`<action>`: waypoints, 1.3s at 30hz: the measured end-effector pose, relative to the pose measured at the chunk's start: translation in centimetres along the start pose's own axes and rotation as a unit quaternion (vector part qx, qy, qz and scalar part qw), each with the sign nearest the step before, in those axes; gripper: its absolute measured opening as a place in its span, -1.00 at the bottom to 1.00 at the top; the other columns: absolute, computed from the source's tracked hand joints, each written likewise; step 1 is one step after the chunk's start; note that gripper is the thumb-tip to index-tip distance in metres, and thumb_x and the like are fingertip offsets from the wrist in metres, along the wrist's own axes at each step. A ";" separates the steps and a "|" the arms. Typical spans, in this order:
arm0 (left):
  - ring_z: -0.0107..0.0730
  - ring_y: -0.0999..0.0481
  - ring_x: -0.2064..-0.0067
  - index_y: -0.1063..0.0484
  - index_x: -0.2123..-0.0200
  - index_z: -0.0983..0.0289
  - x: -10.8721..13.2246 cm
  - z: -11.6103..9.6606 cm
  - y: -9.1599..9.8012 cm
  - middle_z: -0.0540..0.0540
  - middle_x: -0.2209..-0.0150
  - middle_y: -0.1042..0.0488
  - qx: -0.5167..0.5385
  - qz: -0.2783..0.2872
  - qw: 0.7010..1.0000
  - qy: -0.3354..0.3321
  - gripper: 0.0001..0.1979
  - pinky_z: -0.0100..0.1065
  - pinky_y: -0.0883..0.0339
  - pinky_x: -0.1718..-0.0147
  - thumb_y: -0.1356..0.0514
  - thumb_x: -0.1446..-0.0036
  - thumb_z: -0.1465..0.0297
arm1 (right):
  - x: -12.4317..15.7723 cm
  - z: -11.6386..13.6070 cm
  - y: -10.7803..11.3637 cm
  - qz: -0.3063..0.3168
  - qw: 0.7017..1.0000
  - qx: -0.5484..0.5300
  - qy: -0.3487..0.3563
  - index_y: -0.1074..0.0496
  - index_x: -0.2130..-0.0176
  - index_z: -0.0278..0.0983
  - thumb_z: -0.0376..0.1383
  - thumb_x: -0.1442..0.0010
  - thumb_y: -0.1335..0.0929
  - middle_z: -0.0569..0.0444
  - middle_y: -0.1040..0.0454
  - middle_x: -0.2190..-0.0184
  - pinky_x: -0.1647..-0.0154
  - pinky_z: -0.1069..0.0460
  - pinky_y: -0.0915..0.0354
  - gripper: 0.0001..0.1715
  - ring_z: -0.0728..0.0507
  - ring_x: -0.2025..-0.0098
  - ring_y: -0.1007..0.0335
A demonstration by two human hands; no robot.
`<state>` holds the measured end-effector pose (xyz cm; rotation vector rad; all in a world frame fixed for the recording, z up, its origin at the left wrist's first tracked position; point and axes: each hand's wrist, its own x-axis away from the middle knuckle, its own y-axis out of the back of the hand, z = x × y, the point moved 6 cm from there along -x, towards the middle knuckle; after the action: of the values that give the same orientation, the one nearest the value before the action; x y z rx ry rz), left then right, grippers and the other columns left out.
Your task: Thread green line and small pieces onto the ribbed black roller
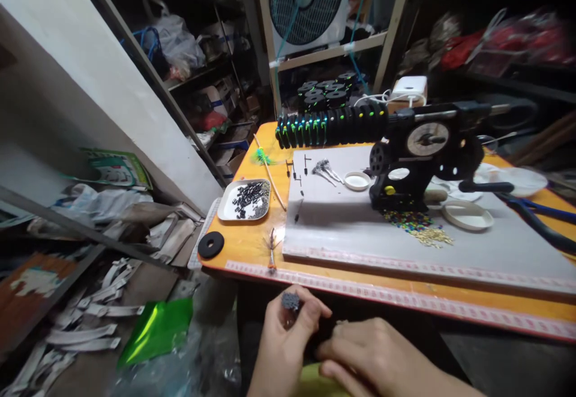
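Observation:
My left hand (pixel 290 331) is closed below the table's front edge around a small bundle with a dark grey, bristly end (pixel 290 301). Thumb and fingers wrap it, so its lower part is hidden. Just to the right, my right hand (pixel 366 349) has its fingers curled together; whatever they hold is hidden. On the white board (pixel 342 229) lies a similar grey-tipped bunch with pale stems (pixel 326 170). A feathery piece with an orange end (pixel 272 256) lies at the table edge nearest my left hand.
A black hand-cranked machine (pixel 400 175) carries a row of black discs (pixel 333 124). Beneath it are loose coloured and gold bits (pixel 432 236). A white tray (pixel 221 208) holds small black parts. A black ring (pixel 211 245) lies at the corner; blue-handled pliers (pixel 540 208) are at right.

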<state>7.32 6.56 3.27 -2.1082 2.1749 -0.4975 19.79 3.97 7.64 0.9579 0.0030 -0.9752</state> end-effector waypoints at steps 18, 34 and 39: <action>-0.55 0.10 0.58 -0.42 0.37 0.31 2.6 1.4 4.6 -0.18 0.63 0.02 0.096 0.085 0.987 0.095 -0.68 -0.38 0.15 0.53 -0.23 -0.26 0.16 | -3.6 -0.4 0.6 0.058 0.956 0.163 0.236 -0.51 0.22 -0.34 -0.46 -0.43 -0.07 -0.02 -0.50 0.40 0.43 -0.04 -0.24 -0.52 -0.13 0.42 -0.34; -0.30 -0.37 0.27 -0.55 0.00 0.13 -5.5 -7.8 5.7 0.06 0.34 -0.35 -0.641 0.161 0.656 -0.366 -0.64 -0.28 -0.28 0.24 -0.04 -0.34 0.56 | -1.9 -3.0 0.8 -0.053 0.989 -0.138 -0.026 -0.36 0.16 -0.22 -0.47 -0.34 -0.26 0.07 -0.45 0.33 0.31 0.05 -0.34 -0.82 -0.06 0.31 -0.42; -0.36 -0.40 0.28 -0.52 0.17 0.27 -3.4 -8.5 4.8 0.07 0.31 -0.32 -0.579 0.077 0.721 -0.373 -0.81 -0.37 -0.32 0.30 -0.10 -0.33 0.53 | -1.6 -3.2 0.9 -0.071 0.985 -0.147 -0.055 -0.39 0.18 -0.20 -0.44 -0.34 -0.28 0.09 -0.47 0.33 0.31 0.07 -0.36 -0.85 -0.05 0.30 -0.45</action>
<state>0.54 11.42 9.36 -1.7449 2.1561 1.8466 20.74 7.45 7.00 0.6378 0.1214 -1.1221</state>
